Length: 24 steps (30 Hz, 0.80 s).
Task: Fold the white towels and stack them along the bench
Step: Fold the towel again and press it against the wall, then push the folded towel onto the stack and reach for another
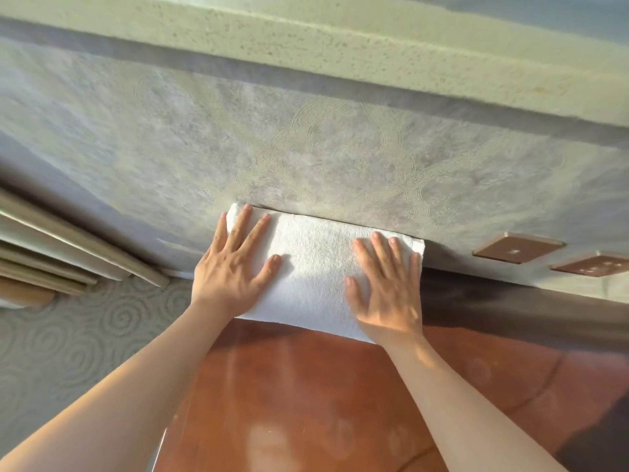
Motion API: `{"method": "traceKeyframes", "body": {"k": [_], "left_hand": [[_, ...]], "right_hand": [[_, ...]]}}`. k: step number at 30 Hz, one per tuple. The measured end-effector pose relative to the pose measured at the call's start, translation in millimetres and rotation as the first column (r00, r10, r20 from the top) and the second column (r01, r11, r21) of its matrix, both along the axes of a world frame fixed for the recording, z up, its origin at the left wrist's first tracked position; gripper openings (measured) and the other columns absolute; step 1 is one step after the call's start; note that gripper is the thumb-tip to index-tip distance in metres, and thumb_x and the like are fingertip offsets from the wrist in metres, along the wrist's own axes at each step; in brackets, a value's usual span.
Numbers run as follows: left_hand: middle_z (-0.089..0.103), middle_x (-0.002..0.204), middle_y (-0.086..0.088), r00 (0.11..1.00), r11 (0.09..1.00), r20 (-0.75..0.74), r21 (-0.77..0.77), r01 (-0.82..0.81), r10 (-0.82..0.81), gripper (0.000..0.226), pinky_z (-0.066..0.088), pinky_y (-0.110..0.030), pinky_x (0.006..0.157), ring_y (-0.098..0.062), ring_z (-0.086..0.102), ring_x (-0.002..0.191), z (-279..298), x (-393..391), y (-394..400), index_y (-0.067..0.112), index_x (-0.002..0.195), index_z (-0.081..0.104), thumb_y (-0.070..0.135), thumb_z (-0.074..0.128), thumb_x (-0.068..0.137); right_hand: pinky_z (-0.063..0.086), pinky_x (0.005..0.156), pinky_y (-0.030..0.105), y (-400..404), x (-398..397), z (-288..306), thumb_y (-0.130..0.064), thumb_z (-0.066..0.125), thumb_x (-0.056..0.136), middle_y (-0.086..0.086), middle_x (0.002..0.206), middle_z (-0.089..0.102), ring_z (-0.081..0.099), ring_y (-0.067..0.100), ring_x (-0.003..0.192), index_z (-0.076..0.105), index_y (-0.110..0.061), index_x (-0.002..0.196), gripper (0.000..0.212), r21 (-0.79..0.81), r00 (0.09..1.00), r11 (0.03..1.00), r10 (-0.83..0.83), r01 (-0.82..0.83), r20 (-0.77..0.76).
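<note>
Two hands are laid flat on the folded towel (316, 267) at the bench's (306, 403) far edge, against the wall (238, 137). Fingers are spread on the left hand (235, 267) and right hand (388, 287). Even downward pressure is probably best applied, so the folds are flattened without being shifted.

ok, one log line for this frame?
step: pressing fold | left hand: flat on towel | right hand: flat on towel | towel: folded, on bench, far edge at wall
</note>
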<state>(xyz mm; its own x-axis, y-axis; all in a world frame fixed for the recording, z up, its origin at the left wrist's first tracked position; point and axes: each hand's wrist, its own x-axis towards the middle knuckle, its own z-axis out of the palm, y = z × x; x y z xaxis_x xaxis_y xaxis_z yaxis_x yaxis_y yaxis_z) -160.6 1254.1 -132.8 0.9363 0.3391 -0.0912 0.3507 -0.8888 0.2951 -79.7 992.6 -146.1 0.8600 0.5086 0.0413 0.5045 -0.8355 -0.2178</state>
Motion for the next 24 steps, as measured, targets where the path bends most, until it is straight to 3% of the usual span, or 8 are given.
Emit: {"method": "traceKeyframes", "body": {"k": [3,6,9,12,15,21,24], "left_hand": [[-0.008,0.169,0.017,0.997,0.999,-0.071,0.041,0.034,-0.031,0.074,0.016,-0.047,0.126,-0.025,-0.008,0.157,5.1,2.3,-0.8,0.050,0.158,0.001,0.077,0.010,0.089],[-0.001,0.170,0.005,0.994,0.989,-0.095,0.130,0.073,-0.060,0.078,0.007,-0.048,0.126,-0.032,-0.006,0.156,22.5,-0.8,-10.1,0.041,0.161,0.011,0.075,0.006,0.091],[0.003,0.170,0.000,0.993,0.985,-0.050,0.127,0.113,-0.107,0.079,0.000,-0.044,0.127,-0.024,-0.007,0.157,42.5,-5.0,-32.4,0.036,0.160,0.021,0.073,0.004,0.092],[-0.003,0.170,0.002,0.981,0.981,0.004,0.013,0.194,-0.194,0.077,0.013,-0.041,0.125,-0.015,-0.008,0.156,65.0,-11.5,-78.5,0.037,0.159,0.025,0.074,0.007,0.094],[-0.007,0.170,0.006,0.964,0.964,0.019,-0.021,0.267,-0.266,0.074,0.021,-0.040,0.121,-0.011,-0.011,0.155,88.4,-14.7,-137.3,0.038,0.156,0.031,0.075,0.012,0.094],[0.000,0.170,0.008,0.903,0.900,0.008,-0.073,0.429,-0.430,0.087,0.017,-0.040,0.125,-0.011,-0.006,0.156,127.3,-28.9,-277.4,0.040,0.159,0.022,0.079,0.000,0.084],[-0.001,0.170,0.009,0.858,0.859,-0.040,-0.046,0.510,-0.512,0.075,0.010,-0.039,0.124,-0.012,-0.006,0.156,145.3,-36.1,-358.5,0.039,0.160,0.019,0.074,0.011,0.094]], "right_hand": [[0.004,0.123,0.058,1.8,-0.6,9.8,-0.066,0.013,0.098,-0.002,0.170,0.014,0.003,0.025,0.157,0.027,-0.038,0.159,0.068,-0.073,0.986,0.997,-0.034,0.022,-0.164],[0.006,0.123,0.058,-5.1,4.4,34.2,-0.074,0.001,0.090,0.001,0.170,0.011,0.007,0.028,0.157,0.024,-0.040,0.159,0.080,-0.144,0.976,0.989,0.006,-0.039,-0.219],[-0.002,0.125,0.050,-16.6,-4.2,63.9,-0.071,0.006,0.091,0.001,0.171,0.008,0.003,0.024,0.157,0.020,-0.039,0.159,0.077,-0.070,0.965,0.997,-0.040,0.023,-0.259],[-0.001,0.127,0.046,-41.4,-25.7,95.4,-0.068,0.019,0.097,-0.002,0.170,0.008,0.002,0.021,0.157,0.020,-0.038,0.160,0.070,0.038,0.959,0.995,-0.076,0.090,-0.274],[0.000,0.127,0.045,-85.8,-38.9,118.7,-0.063,0.027,0.101,0.001,0.170,0.013,0.006,0.023,0.157,0.024,-0.033,0.159,0.065,0.029,0.966,0.989,-0.132,0.142,-0.223],[-0.003,0.125,0.043,-230.3,-83.8,149.3,-0.065,0.027,0.100,-0.004,0.170,0.013,0.008,0.021,0.157,0.023,-0.037,0.159,0.065,0.050,0.939,0.955,-0.275,0.291,-0.204],[-0.004,0.127,0.042,-318.7,-114.1,160.2,-0.065,0.025,0.100,-0.006,0.170,0.009,0.002,0.019,0.157,0.018,-0.039,0.159,0.065,0.050,0.900,0.915,-0.381,0.399,-0.211]]}}
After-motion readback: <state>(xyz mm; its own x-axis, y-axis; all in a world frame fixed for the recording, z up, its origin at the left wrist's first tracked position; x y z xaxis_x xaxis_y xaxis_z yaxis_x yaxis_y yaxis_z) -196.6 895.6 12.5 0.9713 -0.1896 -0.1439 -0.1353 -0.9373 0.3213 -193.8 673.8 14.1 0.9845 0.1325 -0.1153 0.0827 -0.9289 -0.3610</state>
